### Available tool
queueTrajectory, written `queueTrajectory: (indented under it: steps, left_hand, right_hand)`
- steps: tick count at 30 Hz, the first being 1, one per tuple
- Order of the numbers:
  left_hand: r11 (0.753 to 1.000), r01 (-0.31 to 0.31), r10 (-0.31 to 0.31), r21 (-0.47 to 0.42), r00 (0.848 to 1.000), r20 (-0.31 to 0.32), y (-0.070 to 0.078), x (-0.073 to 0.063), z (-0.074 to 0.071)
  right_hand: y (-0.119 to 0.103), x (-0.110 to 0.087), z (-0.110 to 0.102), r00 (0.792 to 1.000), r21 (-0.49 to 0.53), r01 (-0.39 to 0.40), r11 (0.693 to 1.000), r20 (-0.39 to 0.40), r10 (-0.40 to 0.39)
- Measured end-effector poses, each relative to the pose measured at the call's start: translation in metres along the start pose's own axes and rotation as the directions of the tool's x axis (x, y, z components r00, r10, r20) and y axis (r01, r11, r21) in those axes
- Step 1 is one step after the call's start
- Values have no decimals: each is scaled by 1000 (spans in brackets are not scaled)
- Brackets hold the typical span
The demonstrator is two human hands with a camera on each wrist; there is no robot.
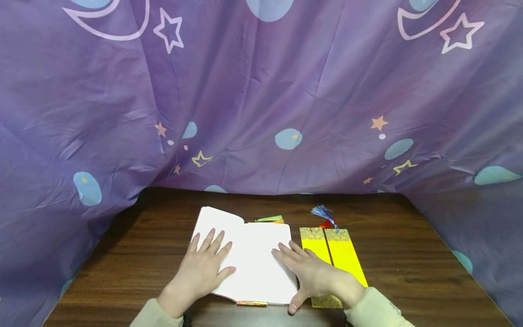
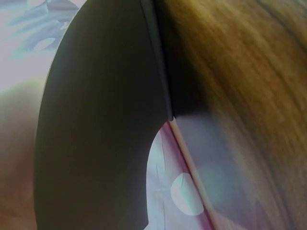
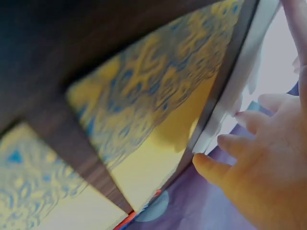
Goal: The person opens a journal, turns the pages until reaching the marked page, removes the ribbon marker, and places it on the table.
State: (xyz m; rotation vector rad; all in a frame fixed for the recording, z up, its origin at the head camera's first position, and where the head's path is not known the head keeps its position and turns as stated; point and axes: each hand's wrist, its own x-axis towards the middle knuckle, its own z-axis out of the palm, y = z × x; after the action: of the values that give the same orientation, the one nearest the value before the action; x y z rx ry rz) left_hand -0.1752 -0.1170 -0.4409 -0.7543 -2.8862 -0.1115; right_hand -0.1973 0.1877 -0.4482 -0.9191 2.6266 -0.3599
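An open book with blank white pages lies on the table. My left hand rests on its left page, fingers spread straight. Across the right page's outer edge lies my right hand, fingers extended on the paper and thumb by the lower corner. Under that wrist are two yellow bookmarks with patterned ends, partly covered by the hand and sleeve. In the right wrist view, the fingers touch the page edge beside a bookmark. A dark shape blocks most of the left wrist view.
Blue and red tassels lie at the bookmarks' far ends. Green and orange strips stick out past the book's top, and a patterned orange end shows below it. A purple curtain surrounds the brown wooden table.
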Motion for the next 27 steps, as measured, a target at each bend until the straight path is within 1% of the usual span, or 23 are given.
queueTrajectory:
  steps: [5,13,17,20,24,27]
  left_hand:
    - [1000,7,-7,1,1000,10,1,1,0]
    - [1000,3,-3,1,1000,11,1,2,0]
    - [1000,-2,2,0,1000,7,1,2,0]
    - [1000,-5,5,0,1000,-1,2,2,-1]
    - [1000,-13,13,4,1000,-16,1,0,-1]
    - [1000,-19,19,17,999,-26,2,0,-2]
  right_hand:
    - [9,1,0,1000,-15,23,1000,12,-22]
    - [14,0,3,999,-17,43,999,-6,-43]
    - [16,0,4,998,-29,47,998,-35,-48]
    - [16,0,5,996,-19,65,998,-67,-66]
    - [16,2,7,988,1,85,996,-127,-84]
    - [15,5,5,981,4,85,996,-174,-83]
